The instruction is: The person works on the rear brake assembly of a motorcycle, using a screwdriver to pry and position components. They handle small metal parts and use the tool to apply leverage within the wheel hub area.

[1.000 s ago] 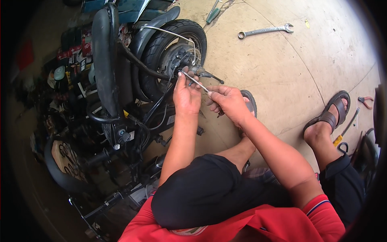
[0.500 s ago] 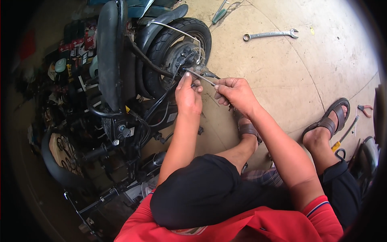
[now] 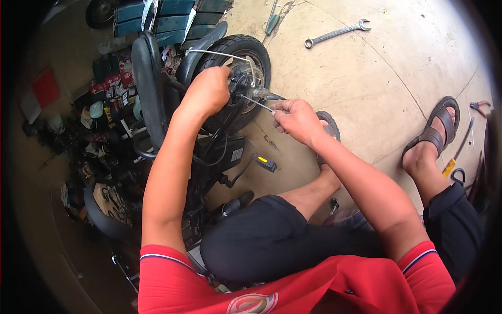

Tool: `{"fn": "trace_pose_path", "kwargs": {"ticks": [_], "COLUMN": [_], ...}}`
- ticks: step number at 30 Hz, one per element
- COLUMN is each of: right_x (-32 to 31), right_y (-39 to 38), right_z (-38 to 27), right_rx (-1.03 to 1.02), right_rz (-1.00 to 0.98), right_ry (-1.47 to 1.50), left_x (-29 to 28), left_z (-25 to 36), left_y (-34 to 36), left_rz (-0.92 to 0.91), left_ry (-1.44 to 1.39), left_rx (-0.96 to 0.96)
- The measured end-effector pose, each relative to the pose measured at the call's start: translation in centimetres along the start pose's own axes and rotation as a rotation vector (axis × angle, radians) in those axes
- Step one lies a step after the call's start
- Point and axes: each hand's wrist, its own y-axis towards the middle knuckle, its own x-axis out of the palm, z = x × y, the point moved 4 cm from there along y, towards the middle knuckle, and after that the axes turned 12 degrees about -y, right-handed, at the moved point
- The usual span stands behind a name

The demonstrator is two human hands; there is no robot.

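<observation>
Slim metal rod (image 3: 257, 102) slants from the wheel's centre toward the person's right hand (image 3: 299, 121), its far tip at the dark parts beside the hub (image 3: 241, 71). That hand is clamped on the rod's near end, thumb and fingers together. The left hand (image 3: 209, 90) is at the upper left of the hub, back of the hand uppermost; its fingertips are hidden, so I cannot tell whether they grip anything.

A bent silver bar (image 3: 225, 54) crosses the black tyre (image 3: 265, 73) above the hub. To the left stands a long black seat (image 3: 148, 89), and below the wheel a pedal (image 3: 265, 163) with a yellow strip juts out over the floor (image 3: 361, 89). A combination wrench (image 3: 335, 35) lies on the floor beyond the right hand, well apart from it, with a green-handled tool (image 3: 272, 24) nearer the wheel. Pliers (image 3: 479, 108) lie at the far right, past the sandalled right foot (image 3: 442, 128).
</observation>
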Motion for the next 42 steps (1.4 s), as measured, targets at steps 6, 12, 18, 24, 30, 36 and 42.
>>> {"fn": "trace_pose_path", "kwargs": {"ticks": [6, 12, 18, 24, 30, 36, 42], "right_x": [0.1, -0.1, -0.6, -0.5, -0.3, -0.3, -0.3], "right_y": [0.2, -0.4, -1.1, -1.4, -1.3, -1.3, -1.1], "right_z": [1.2, -0.1, -1.2, -1.7, -1.3, -1.3, -0.8], "right_rx": [-0.102, -0.040, -0.197, -0.211, -0.222, -0.214, -0.219], "right_rz": [0.104, 0.054, 0.152, 0.203, 0.188, 0.176, 0.182], "right_ry": [-0.105, -0.087, -0.288, -0.363, -0.359, -0.323, -0.291], "left_x": [4.7, 5.2, 5.6, 5.9, 6.6, 5.9, 3.3], "left_z": [-5.3, -8.0, -7.9, -7.6, -8.1, -7.7, -2.9], "left_y": [5.9, 6.3, 5.5, 5.3, 5.2, 5.2, 5.2], "left_rz": [-0.381, -0.481, -0.342, -0.299, -0.294, -0.280, -0.009], "left_ry": [0.157, -0.212, -0.486, -0.618, -0.602, -0.331, -0.021], "left_rx": [-0.292, -0.668, -0.737, -0.760, -0.727, -0.568, 0.023]}}
